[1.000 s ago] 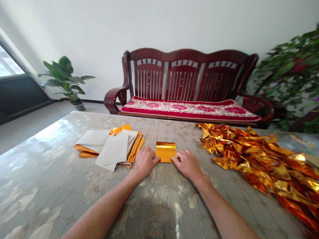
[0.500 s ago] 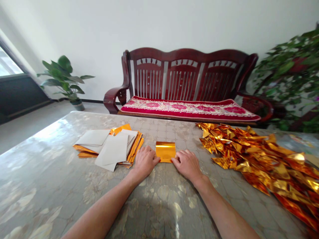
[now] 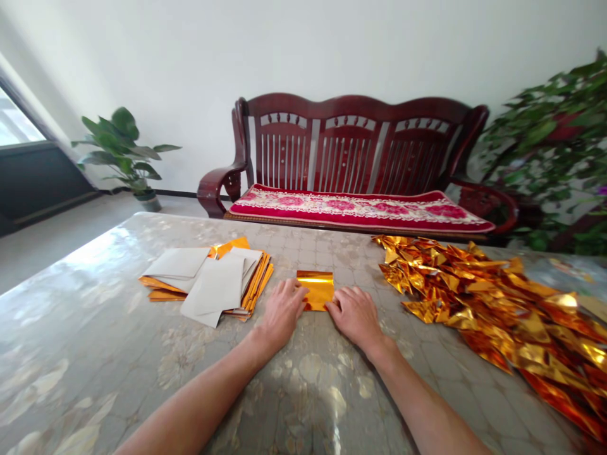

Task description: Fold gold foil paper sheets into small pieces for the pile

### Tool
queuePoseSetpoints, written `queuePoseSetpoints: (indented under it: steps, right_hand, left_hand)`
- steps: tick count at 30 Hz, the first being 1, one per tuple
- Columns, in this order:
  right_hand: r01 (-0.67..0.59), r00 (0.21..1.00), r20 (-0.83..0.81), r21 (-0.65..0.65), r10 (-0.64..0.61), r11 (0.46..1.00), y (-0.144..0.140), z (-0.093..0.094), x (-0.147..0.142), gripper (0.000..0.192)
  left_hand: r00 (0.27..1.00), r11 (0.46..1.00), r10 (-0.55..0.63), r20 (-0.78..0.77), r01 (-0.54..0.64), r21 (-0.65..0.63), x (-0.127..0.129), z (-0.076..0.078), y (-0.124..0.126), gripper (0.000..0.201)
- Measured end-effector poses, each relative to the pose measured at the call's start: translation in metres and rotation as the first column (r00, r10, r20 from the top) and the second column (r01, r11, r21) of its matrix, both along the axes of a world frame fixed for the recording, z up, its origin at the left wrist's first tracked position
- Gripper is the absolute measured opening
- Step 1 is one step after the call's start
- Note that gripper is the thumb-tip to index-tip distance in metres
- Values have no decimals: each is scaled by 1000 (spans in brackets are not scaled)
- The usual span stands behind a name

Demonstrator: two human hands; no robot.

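Folding gold foil sheet point(image 3: 317, 288) on worktop point(image 3: 95, 354).
Left hand point(image 3: 283, 311) has crept onto the sheet's near-left corner; right hand point(image 3: 355, 312) unmoved, fingers of both pressed together on it.

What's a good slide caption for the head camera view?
Both hands, left hand and right hand, press a gold foil sheet on the table.

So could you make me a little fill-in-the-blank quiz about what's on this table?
1. Both hands, the left hand and the right hand, press a small sheet of ____ foil.
2. The stack of flat sheets lies to the person's ____.
3. The heap of folded foil pieces lies to the person's ____.
Missing words: gold; left; right.
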State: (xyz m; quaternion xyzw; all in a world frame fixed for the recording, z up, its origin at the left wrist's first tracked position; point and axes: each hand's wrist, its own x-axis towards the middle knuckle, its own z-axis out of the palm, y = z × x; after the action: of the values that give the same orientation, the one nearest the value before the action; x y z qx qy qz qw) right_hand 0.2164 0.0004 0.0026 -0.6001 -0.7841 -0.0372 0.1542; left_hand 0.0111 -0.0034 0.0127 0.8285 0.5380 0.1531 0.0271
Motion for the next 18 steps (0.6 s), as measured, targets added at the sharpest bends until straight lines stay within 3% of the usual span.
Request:
queuePoseSetpoints:
  steps: [3,5,8,12,18]
  right_hand:
    - [26,999,-44,4,-26,1000,0,-1,0,16]
    - [13,999,-48,41,-11,999,-2,0,0,13]
    - [-139,990,33,98,136,985,-6,2,-3,14]
    - [-367,927,121,94,355,926,-10,1,-6,16]
    - [-411,912,76,161,404,897,-11,-7,0,13]
  left_hand:
    - [973,973,-227,-44,226,-40,5,-2,-5,21]
    - [956,961,-275,-106,270,-61,8,-2,-9,18]
    - [952,971,-239,-191,235,-45,14,-2,-16,19]
    - [944,977,-212,-253,214,-20,19,-4,-22,21]
    - [936,983,-161,-312,181,36,19,-9,-30,29]
